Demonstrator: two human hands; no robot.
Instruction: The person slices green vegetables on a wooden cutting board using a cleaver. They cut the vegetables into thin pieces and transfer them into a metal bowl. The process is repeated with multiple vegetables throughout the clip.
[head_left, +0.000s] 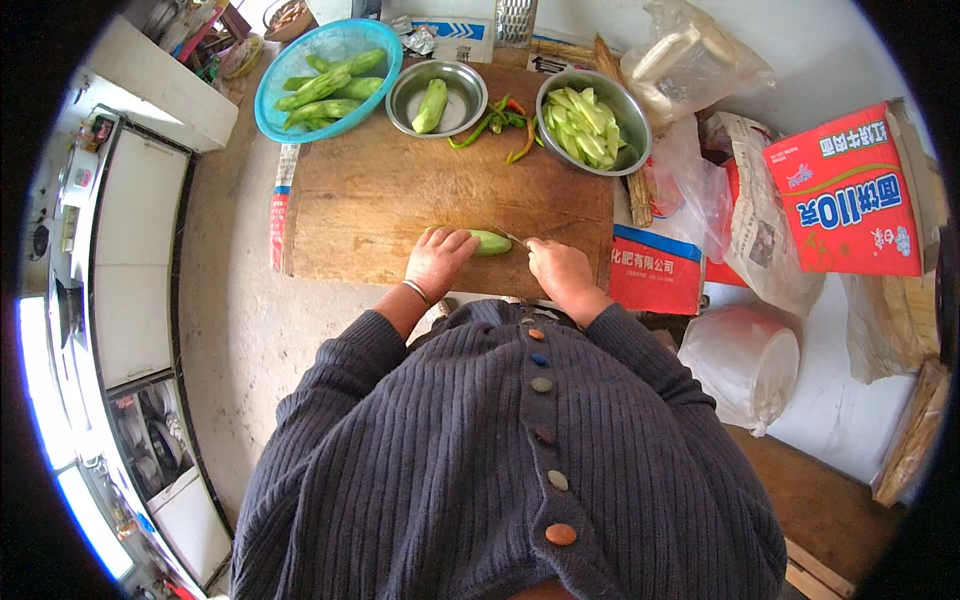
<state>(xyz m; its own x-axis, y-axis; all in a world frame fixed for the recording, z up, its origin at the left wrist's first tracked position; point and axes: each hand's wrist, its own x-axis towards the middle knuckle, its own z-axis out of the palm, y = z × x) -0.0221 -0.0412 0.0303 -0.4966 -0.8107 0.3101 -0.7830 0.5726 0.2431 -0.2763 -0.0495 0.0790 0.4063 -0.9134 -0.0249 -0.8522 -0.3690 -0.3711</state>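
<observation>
My left hand (439, 259) presses a peeled green gourd (493, 242) onto the wooden board (360, 195), near the board's front edge. A thin bracelet circles that wrist. My right hand (562, 270) grips a knife (516, 239) whose blade is seen almost edge-on, at the gourd's right end; whether it cuts into the flesh I cannot tell. At the far right of the board, a steel bowl (639, 154) holds many pale green gourd slices (581, 127). Another steel bowl (457, 118) at the back contains one peeled gourd (430, 106).
A blue plastic basket (268, 120) of green gourds (326, 90) stands at the back left. Green and red chili peppers (499, 120) lie between the steel bowls. Right of the board are a red carton (847, 195), plastic bags (697, 67) and a wrapped tub (742, 360). White cabinets (139, 255) line the left.
</observation>
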